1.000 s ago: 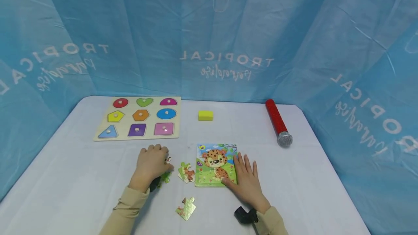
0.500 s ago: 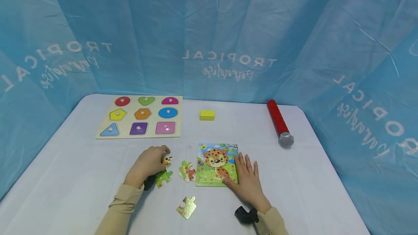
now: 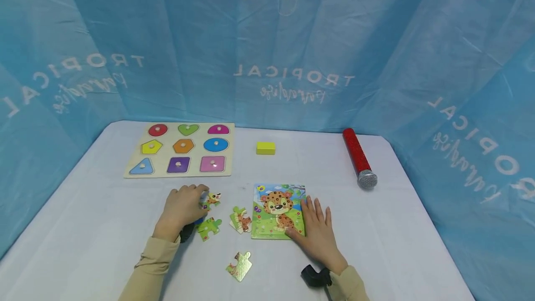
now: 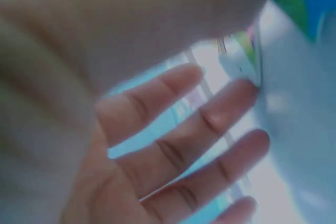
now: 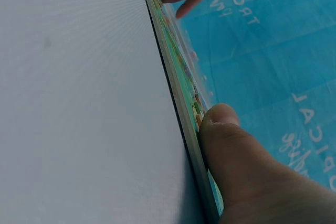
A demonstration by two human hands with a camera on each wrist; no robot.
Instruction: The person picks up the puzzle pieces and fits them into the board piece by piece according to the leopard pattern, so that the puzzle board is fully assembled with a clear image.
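Note:
In the head view my left hand bends over loose jigsaw pieces left of centre. Its thumb and fingertips pinch a puzzle piece, mostly hidden by the hand. Beside those fingers lie a piece with an animal's face and a green piece; a bit of blue shows under the hand. My right hand lies flat with straight fingers along the right side of a leopard jigsaw board. The right thumb rests on the board's near edge.
Overlapping pieces lie left of the board, and a gold-backed piece lies nearer. Farther back are a shape-peg board, a yellow block and a red microphone. Blue curtains enclose the white table.
My left hand has shifted a little left, uncovering the animal-face piece and the green piece. The right hand and leopard board stay put; the head view has shifted slightly.

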